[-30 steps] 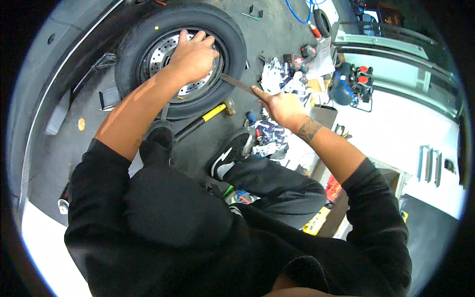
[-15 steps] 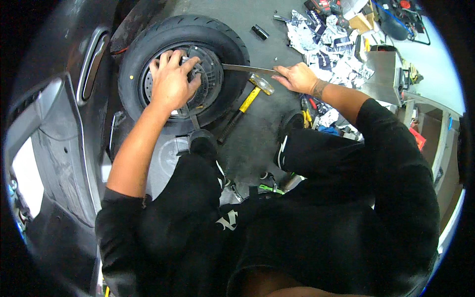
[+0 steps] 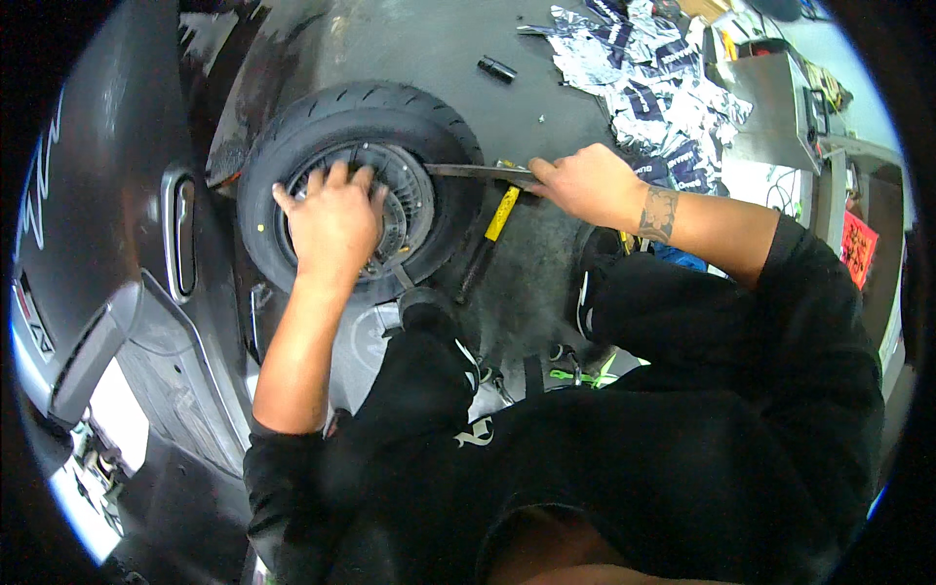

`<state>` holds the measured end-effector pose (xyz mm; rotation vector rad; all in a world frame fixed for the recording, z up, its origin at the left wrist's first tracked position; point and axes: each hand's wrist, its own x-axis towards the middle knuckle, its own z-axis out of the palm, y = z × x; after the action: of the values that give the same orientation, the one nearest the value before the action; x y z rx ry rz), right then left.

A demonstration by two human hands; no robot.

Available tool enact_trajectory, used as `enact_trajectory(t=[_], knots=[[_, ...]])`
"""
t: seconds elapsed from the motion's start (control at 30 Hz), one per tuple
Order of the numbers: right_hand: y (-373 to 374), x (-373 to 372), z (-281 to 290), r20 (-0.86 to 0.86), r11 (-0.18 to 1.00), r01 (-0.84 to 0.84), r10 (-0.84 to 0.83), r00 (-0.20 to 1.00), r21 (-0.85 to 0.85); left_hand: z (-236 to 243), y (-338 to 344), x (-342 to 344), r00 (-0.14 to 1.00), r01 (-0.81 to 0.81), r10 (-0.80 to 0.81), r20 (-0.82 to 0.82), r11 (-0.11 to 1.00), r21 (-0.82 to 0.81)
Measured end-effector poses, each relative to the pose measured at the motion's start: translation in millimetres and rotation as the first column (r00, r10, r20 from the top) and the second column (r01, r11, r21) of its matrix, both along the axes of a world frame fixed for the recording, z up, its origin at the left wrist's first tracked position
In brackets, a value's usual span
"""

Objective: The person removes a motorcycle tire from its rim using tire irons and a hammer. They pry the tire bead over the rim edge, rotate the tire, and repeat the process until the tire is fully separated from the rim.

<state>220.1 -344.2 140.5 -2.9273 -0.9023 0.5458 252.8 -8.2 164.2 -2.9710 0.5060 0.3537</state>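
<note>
A black scooter-type wheel with its tyre lies on the floor in front of me. My left hand rests on the metal hub with its fingers spread, hiding part of it. My right hand grips a long flat metal tyre lever. From my fist the lever runs left across the tyre, its far end at the rim's right edge. Below the lever lies a hammer with a yellow and black handle; its head is mostly hidden by the lever and my right hand.
A dark scooter body stands close on the left. Crumpled silver and navy packaging is heaped at the far right, with a metal box beside it. A short black cylinder lies beyond the wheel. My shoe is against the tyre's near side.
The view has shifted, putting the wheel lower in the picture. My left hand's fingers have spread wider over the hub. My right hand still holds the tyre lever at the rim.
</note>
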Motion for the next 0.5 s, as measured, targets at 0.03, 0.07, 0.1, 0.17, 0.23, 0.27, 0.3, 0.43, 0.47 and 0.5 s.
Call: enact_trajectory(t=[0.03,0.07,0.1,0.17,0.23,0.27,0.3,0.43,0.47,0.5], knots=[[0.9,-0.6,1.2,-0.034,1.0,-0.004,0.004,0.999,0.016,10.0,-8.5,-2.1,1.0,0.023,-0.021,-0.019,0.992,0.125],[-0.5,-0.6,1.8,-0.042,1.0,0.003,-0.002,0.999,0.024,17.4,-15.4,6.4,1.0,-0.016,0.016,-0.008,1.0,-0.005],[-2.4,1.3,0.4,-0.044,0.999,0.013,-0.011,0.999,0.032,21.6,-22.0,22.0,0.997,-0.065,0.06,-0.052,0.993,-0.096],[-9.5,5.1,-6.0,-0.032,0.998,-0.017,0.019,0.999,0.054,13.6,-34.0,64.7,0.971,0.139,-0.106,0.213,0.979,-0.147],[-18.2,11.6,-16.6,-0.011,0.992,-0.021,0.022,1.0,0.121,-6.4,-34.8,140.7,0.969,0.181,-0.159,0.191,0.978,-0.103],[-22.5,14.7,-23.1,-0.009,0.994,-0.019,0.02,1.0,0.109,-20.7,-30.9,173.1,0.984,-0.047,0.034,-0.173,0.996,-0.074],[-26.5,18.3,-30.2,-0.003,0.99,-0.035,0.036,0.999,0.139,-37.2,-22.3,196.2,0.868,-0.199,0.094,-0.488,0.965,-0.169],[-42.0,30.7,-59.1,-0.002,0.981,-0.069,0.071,0.998,0.183,-80.4,-12.5,251.2,0.358,-0.458,0.174,-0.918,0.889,-0.01],[-45.0,32.4,-65.2,0.004,0.977,-0.078,0.079,0.997,0.198,-82.4,-13.3,251.4,0.287,-0.47,0.177,-0.942,0.882,0.023],[-47.4,33.8,-70.6,0.018,0.974,-0.084,0.082,0.996,0.212,-80.3,-14.2,249.5,0.286,-0.454,0.12,-0.951,0.891,-0.025]])
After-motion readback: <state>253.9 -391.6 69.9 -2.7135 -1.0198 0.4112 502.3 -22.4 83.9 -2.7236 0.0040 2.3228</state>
